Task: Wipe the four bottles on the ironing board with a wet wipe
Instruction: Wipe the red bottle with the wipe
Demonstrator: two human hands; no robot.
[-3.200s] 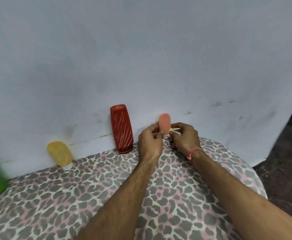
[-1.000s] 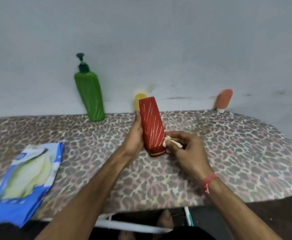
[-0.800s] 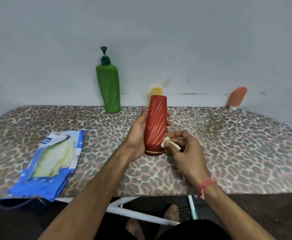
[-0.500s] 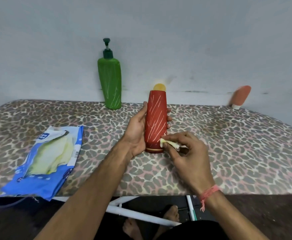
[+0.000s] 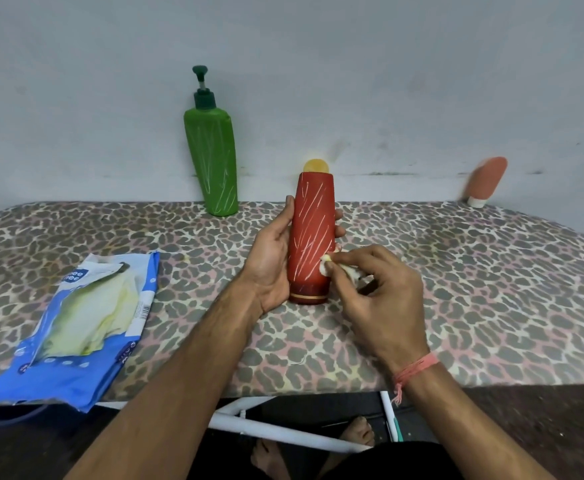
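Ironing board (image 5: 491, 289): red bottle (image 5: 311, 237) between hands.

Red bottle (image 5: 313, 237) held in my left hand (image 5: 271, 258): smooth plastic, semi-matt, with thin pale scratch-like streaks and a glossy band at the base. Wipe (image 5: 335, 266) pinched in my right hand (image 5: 375, 296): soft, crumpled, off-white cloth-like sheet. Board cover (image 5: 491, 289) under both hands: woven cloth, matt, leopard print. Green pump bottle (image 5: 211, 157) beyond my left hand: plastic, slight sheen, same pale streaks. Wipe packet (image 5: 76, 327) left of my left arm: glossy crinkled plastic film. Thread band (image 5: 413, 370) on my right wrist: rough fibre. Wall (image 5: 387, 81) behind: matt, scuffed.
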